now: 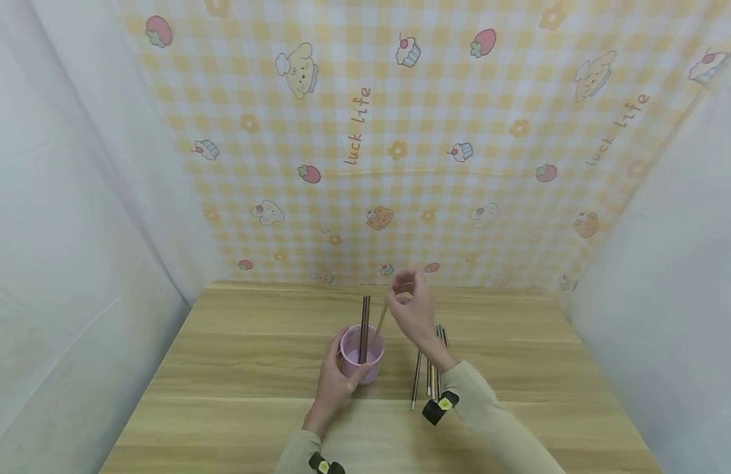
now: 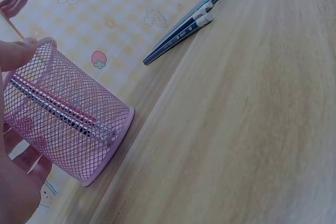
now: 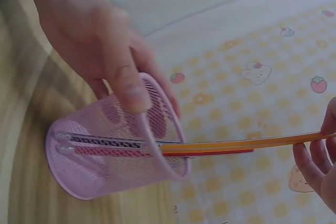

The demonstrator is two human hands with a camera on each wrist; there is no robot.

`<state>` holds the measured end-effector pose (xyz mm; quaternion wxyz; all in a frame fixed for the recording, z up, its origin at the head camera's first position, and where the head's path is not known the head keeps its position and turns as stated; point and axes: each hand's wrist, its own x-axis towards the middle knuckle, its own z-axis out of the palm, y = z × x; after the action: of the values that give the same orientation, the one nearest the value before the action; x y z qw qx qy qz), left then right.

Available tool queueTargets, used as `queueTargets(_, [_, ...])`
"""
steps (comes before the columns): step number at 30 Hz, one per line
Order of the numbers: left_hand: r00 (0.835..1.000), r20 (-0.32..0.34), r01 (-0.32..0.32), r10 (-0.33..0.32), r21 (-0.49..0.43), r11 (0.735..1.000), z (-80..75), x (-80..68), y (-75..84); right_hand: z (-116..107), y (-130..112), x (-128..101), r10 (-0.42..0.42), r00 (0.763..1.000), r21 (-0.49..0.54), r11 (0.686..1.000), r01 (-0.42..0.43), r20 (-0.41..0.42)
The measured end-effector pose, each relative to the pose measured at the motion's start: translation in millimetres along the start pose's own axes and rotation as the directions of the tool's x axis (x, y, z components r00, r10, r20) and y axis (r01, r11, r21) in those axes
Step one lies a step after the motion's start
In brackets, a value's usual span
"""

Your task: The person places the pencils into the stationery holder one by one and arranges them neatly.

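The right hand [image 1: 411, 304] covered part of the loose pencils [image 1: 429, 368] on the table [image 1: 235, 368] in the head view, so their count could not be told there. The left wrist view showed their eraser ends [image 2: 210, 10] side by side, but the far tips were blurred against the edge of the patterned backdrop [image 1: 401, 131]. In the right wrist view only the fingertips [image 3: 315, 166] of the right hand showed at the frame edge, and the rest of that hand was cut off. The left wrist view caught only parts of the left hand [image 2: 16, 182], a fingertip on the rim and the palm below.

The left hand [image 1: 335, 385] was curled round the pink mesh cup [image 1: 362, 355], thumb over the rim and fingers against the wall, as the right wrist view showed [image 3: 105, 61]. The cup [image 3: 105, 156] stood on the table near its middle, just left of the loose pencils. 2 dark pencils [image 1: 365, 319] stood in it, tips on the bottom [image 2: 58, 108].

The right hand pinched the top of an orange pencil [image 3: 236, 145] between thumb and fingertips, the other fingers loosely bent. Its lower end was inside the cup, leaning on the rim beside the 2 already there [image 3: 105, 145]
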<state>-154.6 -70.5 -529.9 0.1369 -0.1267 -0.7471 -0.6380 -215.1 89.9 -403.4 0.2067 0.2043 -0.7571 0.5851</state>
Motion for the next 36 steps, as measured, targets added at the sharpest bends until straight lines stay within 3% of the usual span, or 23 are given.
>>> queueTargets(10, [1.0, -0.009, -0.018, 0.018, 0.018, 1.0, -0.8, -0.5, -0.5, 18.6, 21.5, -10.8, 0.069, 0.995, -0.065, 0.996, -0.065, 0.074])
queueTargets(19, [1.0, -0.005, -0.024, 0.024, 0.014, 1.0, -0.1, -0.3, -1.1, 33.7, 70.8, -17.7, 0.16, 0.984, -0.103, 0.983, -0.151, 0.078])
queueTargets(27, [1.0, -0.006, -0.021, 0.021, 0.011, 1.0, 0.1, -0.2, -1.3, 36.4, 77.1, -22.7, 0.18, 0.979, -0.12, 0.978, -0.168, 0.092])
queueTargets(36, [0.999, -0.036, -0.003, 0.005, 0.042, 0.999, 5.4, 0.2, -38.7, 31.8, 74.5, -23.0, 0.203, 0.973, -0.165, 0.969, -0.184, 0.107])
